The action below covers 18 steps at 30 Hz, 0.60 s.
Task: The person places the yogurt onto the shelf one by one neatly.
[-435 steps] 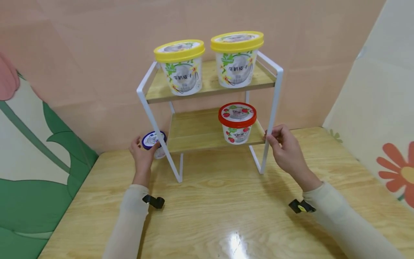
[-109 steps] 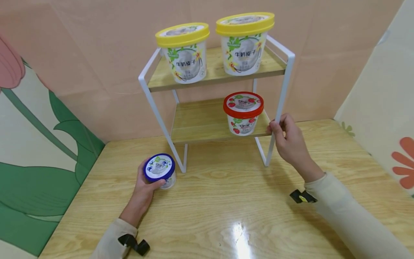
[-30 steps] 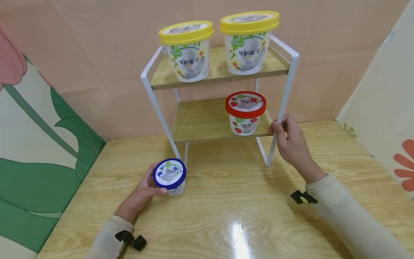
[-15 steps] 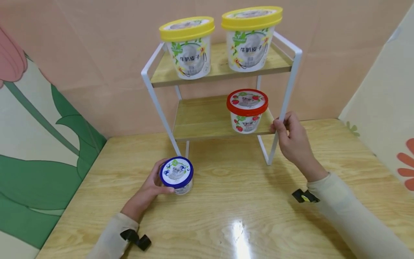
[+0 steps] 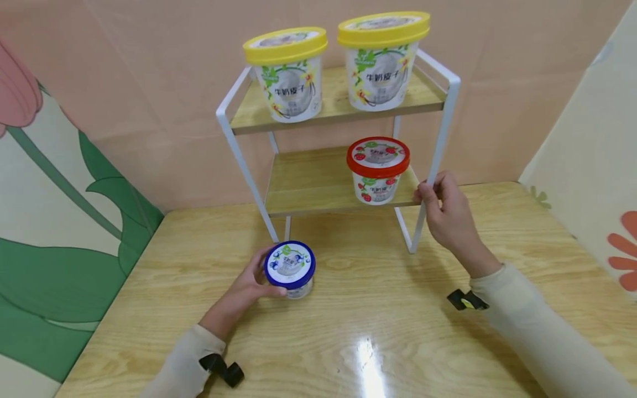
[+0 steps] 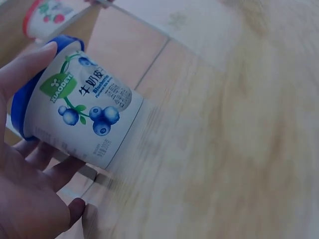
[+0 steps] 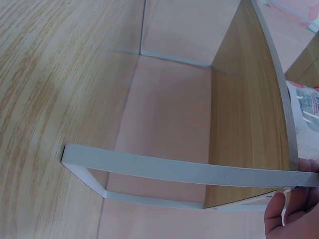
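My left hand grips a small white paper tub with a blue lid and blueberry print, in front of the rack's left front leg. In the left wrist view the thumb lies across the lid's edge and the fingers curl under the far side. My right hand pinches the right front leg of a white-framed, two-tier wooden rack at the height of its lower shelf. The right wrist view shows that frame bar running into the right fingers.
Two large yellow-lidded tubs, one left and one right, stand on the top shelf. A red-lidded strawberry tub sits on the right of the lower shelf. The rack stands on a wood-grain table against a pink wall backdrop.
My left hand first reached the blue-lidded tub beside the rack's left side, then brought it forward and steadily rightward past the front leg. My right hand has kept its hold on the rack.
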Each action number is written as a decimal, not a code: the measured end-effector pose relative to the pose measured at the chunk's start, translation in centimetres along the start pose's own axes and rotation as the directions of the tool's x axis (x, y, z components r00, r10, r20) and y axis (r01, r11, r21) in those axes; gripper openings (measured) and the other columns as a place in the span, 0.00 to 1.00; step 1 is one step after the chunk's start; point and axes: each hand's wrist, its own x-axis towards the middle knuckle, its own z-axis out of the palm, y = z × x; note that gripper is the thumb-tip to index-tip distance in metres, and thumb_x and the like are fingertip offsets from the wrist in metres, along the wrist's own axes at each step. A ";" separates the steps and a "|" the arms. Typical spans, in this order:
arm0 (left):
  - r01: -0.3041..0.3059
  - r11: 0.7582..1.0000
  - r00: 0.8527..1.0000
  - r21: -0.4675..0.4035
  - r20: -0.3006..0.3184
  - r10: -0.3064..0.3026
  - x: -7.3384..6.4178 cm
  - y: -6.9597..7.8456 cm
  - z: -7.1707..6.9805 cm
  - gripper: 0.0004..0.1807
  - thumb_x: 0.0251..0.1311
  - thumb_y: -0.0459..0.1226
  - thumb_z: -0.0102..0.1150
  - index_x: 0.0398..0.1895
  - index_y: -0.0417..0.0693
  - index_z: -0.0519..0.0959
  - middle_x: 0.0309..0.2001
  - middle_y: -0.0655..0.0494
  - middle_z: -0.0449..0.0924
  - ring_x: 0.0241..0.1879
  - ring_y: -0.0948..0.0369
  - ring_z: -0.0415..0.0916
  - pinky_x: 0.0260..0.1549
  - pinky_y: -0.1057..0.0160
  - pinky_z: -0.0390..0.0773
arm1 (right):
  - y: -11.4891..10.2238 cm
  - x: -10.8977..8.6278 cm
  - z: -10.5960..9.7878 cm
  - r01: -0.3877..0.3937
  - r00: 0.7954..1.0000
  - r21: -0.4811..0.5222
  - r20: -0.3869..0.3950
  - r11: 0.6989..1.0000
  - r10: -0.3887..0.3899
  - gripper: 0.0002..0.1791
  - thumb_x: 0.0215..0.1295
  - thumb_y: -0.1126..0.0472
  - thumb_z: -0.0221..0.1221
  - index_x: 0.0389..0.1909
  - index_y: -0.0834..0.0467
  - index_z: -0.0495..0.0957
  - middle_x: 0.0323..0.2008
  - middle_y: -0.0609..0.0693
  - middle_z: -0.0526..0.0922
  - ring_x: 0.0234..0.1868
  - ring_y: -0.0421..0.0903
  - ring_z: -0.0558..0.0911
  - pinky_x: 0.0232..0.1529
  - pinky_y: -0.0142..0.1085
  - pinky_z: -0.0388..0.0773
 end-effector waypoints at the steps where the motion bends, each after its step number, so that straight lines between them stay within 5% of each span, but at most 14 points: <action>1: 0.002 1.000 1.000 0.001 -0.002 -0.002 0.1 0.0 0.1 0.57 0.43 0.32 0.78 0.76 0.53 0.54 0.75 0.49 0.60 0.76 0.47 0.51 0.74 0.35 0.41 | 0.0 0.0 0.0 -0.001 1.000 -0.001 0.000 1.000 0.001 0.13 0.77 0.60 0.50 0.43 0.69 0.68 0.33 0.37 0.76 0.35 0.29 0.77 0.38 0.17 0.72; 12: -0.014 1.000 0.999 0.009 0.033 0.013 1.3 0.4 1.7 0.59 0.40 0.29 0.79 0.76 0.53 0.53 0.75 0.48 0.59 0.74 0.47 0.56 0.74 0.42 0.50 | 0.0 -0.1 0.1 -0.010 1.000 0.008 0.014 1.000 0.009 0.13 0.77 0.61 0.49 0.43 0.70 0.68 0.33 0.40 0.76 0.35 0.30 0.77 0.38 0.17 0.72; 18: 0.038 0.997 0.997 0.065 0.058 -0.042 1.8 0.7 2.6 0.56 0.46 0.34 0.78 0.76 0.61 0.54 0.75 0.50 0.59 0.74 0.46 0.55 0.73 0.38 0.53 | 0.1 -0.1 -0.1 -0.016 1.000 0.007 0.012 1.000 0.015 0.13 0.77 0.61 0.49 0.43 0.70 0.68 0.33 0.37 0.76 0.35 0.29 0.77 0.38 0.16 0.72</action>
